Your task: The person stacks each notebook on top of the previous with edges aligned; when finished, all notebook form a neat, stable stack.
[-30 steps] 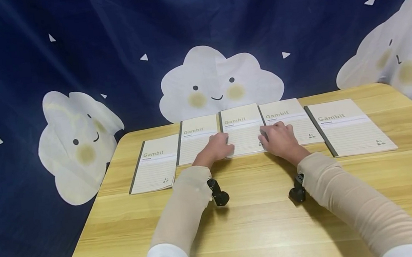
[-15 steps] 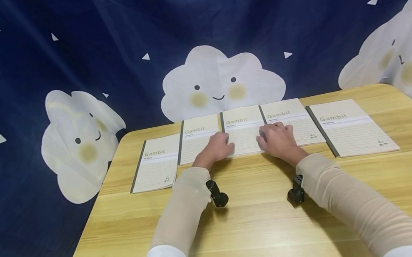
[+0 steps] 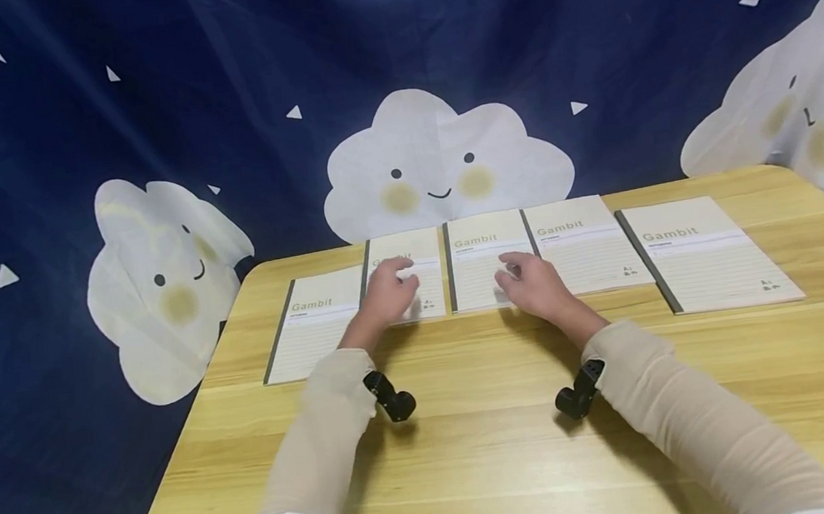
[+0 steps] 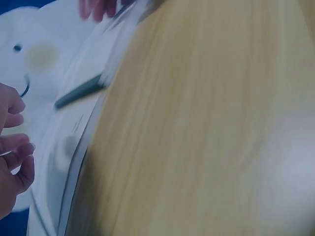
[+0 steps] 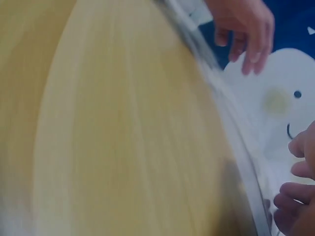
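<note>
The left hand point(image 3: 389, 291) hangs over the second Gambit notebook point(image 3: 425, 276) from the left, fingers loosely bent and holding nothing. The right hand point(image 3: 533, 282), likewise relaxed and bare of any hold, is over the middle notebook point(image 3: 476, 279). Just beside these lie the leftmost notebook point(image 3: 315, 334) and fourth notebook point(image 3: 588, 262); the rightmost notebook point(image 3: 709, 255) sits farther right on the wooden counter point(image 3: 478, 459), before a navy cloud-patterned backdrop point(image 3: 228, 84).

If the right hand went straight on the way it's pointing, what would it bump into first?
Probably the middle notebook: in the head view the right hand points forward and leftward over it. How high the hand sits is unclear; if it clears that, the smiling cloud behind may come next.
</note>
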`<state>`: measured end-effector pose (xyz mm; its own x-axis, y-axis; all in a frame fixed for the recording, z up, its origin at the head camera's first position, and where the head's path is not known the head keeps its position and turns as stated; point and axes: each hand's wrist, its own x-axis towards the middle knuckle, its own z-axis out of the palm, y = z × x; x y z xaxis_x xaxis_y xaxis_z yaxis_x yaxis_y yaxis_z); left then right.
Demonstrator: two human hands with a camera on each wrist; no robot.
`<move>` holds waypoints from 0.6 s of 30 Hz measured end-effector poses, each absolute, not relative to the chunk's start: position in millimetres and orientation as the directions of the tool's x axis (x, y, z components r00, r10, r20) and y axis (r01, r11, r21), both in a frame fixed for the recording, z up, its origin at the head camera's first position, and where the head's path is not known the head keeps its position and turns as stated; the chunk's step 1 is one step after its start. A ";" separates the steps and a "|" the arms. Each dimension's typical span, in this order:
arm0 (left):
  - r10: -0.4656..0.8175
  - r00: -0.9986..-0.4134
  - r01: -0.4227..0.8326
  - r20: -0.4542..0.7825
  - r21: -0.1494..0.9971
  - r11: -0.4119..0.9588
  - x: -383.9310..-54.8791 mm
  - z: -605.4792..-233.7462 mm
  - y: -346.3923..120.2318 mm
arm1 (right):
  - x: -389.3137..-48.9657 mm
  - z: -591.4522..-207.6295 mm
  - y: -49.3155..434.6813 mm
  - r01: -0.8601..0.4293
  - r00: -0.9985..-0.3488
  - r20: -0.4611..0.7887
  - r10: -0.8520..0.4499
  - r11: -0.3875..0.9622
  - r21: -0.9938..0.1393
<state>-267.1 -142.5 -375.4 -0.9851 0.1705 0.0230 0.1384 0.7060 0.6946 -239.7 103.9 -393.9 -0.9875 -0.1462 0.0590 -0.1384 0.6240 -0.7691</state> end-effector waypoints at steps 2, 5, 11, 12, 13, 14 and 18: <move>0.129 -0.991 0.119 0.037 0.690 0.714 -268.0 -375.5 -158.5 | -237.0 -393.3 97.8 -0.123 -0.987 0.035 -0.160 0.582 -0.803; 0.055 -0.998 0.051 0.017 0.684 0.728 -266.8 -373.9 -183.0 | -232.9 -392.7 87.3 -0.108 -0.982 0.006 -0.189 0.536 -0.837; -0.045 -0.999 -0.040 -0.007 0.608 0.793 -260.3 -367.7 -232.4 | -226.6 -388.7 62.3 -0.079 -0.969 -0.036 -0.243 0.448 -0.891; -0.048 -0.999 -0.044 -0.008 0.586 0.809 -259.2 -367.4 -240.1 | -225.7 -388.1 58.1 -0.071 -0.968 -0.042 -0.249 0.430 -0.900; -0.054 -0.998 -0.054 -0.016 0.565 0.824 -257.9 -367.0 -246.9 | -224.7 -387.5 53.9 -0.062 -0.966 -0.049 -0.253 0.412 -0.909; -0.064 -0.998 -0.068 -0.027 0.547 0.834 -256.2 -366.7 -253.0 | -223.7 -387.0 49.7 -0.054 -0.964 -0.054 -0.259 0.393 -0.918; -0.112 -0.990 -0.140 -0.086 0.499 0.855 -251.0 -367.7 -274.1 | -218.9 -384.9 33.2 0.008 -0.945 -0.088 -0.315 0.245 -0.969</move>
